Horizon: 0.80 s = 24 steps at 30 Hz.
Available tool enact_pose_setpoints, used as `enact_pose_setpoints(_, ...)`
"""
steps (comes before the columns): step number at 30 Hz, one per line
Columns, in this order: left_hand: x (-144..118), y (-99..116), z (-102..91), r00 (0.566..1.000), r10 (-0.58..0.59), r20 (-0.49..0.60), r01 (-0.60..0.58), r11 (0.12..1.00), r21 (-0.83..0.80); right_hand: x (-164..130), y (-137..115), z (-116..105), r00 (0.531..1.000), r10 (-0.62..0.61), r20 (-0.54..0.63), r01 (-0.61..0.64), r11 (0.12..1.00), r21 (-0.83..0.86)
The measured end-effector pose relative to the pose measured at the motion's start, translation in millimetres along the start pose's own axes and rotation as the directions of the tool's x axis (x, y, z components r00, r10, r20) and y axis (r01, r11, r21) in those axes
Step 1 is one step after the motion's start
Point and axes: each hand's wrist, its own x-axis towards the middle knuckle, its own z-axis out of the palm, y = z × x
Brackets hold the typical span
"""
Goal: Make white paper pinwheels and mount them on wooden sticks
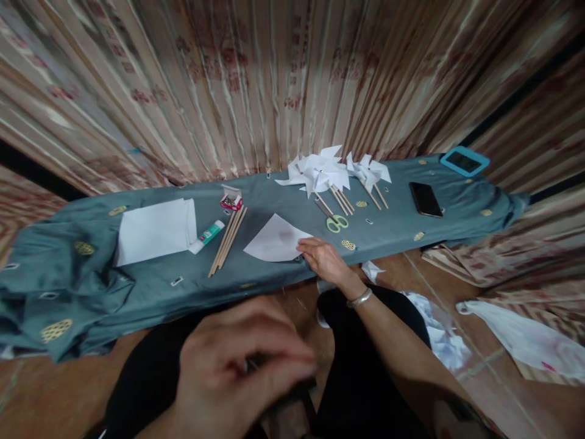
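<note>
At the front edge of the cloth-covered bench, my right hand (323, 258) pinches the right corner of a white square of paper (275, 241), which lies turned like a diamond. My left hand (242, 360) is raised close to the camera, thumb and fingers pressed together. Whatever may be between its fingertips is hidden. Left of the paper lie several wooden sticks (227, 242), a green and white glue stick (211, 233) and a small red box of metal pins (231, 200). Green-handled scissors (337, 224) rest to its right.
Several white paper pinwheels (322, 169) on sticks lie at the back of the bench. A stack of white paper (155, 230) is at left; a black phone (426, 199) and blue-framed device (465, 161) at right. Paper scraps (439, 335) and a white plastic bag (525, 335) are on the floor.
</note>
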Motion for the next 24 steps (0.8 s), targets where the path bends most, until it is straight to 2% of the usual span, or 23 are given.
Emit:
enact_pose_setpoints(2, 28, -15, 8.5, 0.982, 0.187, 0.023, -0.179, 0.967, -0.181, -4, 4, -1, 1.000, -0.018, -0.017, 0.018, 1.000, 0.019)
enact_pose_setpoints(4, 56, -40, 23.0, 0.976, 0.217, -0.010, -0.214, 0.955, -0.204, -7, 7, -1, 0.999, -0.029, -0.032, 0.030, 0.999, 0.033)
enact_pose_setpoints(5, 67, -56, 31.5, 0.976, 0.217, -0.028, -0.219, 0.965, -0.144, -8, 8, -2, 0.999, -0.031, -0.039, 0.032, 0.999, 0.036)
enact_pose_setpoints(7, 80, -85, 48.6, 0.973, 0.230, 0.011, -0.229, 0.973, -0.014, -10, 9, -2, 0.998, -0.028, -0.048, 0.030, 0.999, 0.034)
enact_pose_setpoints(10, 83, -114, 68.5, 0.958, 0.258, 0.122, -0.272, 0.956, 0.109, -12, 9, -2, 0.998, -0.024, -0.050, 0.025, 0.999, 0.028)
enact_pose_setpoints(16, 76, -126, 80.7, 0.926, 0.297, 0.233, -0.352, 0.902, 0.250, -16, 7, 4, 0.994, -0.052, -0.098, 0.053, 0.999, 0.010)
enact_pose_setpoints(24, 82, -137, 82.3, 0.872, 0.448, 0.196, -0.488, 0.825, 0.286, -21, 1, 10, 0.986, -0.126, -0.113, 0.125, 0.992, -0.014)
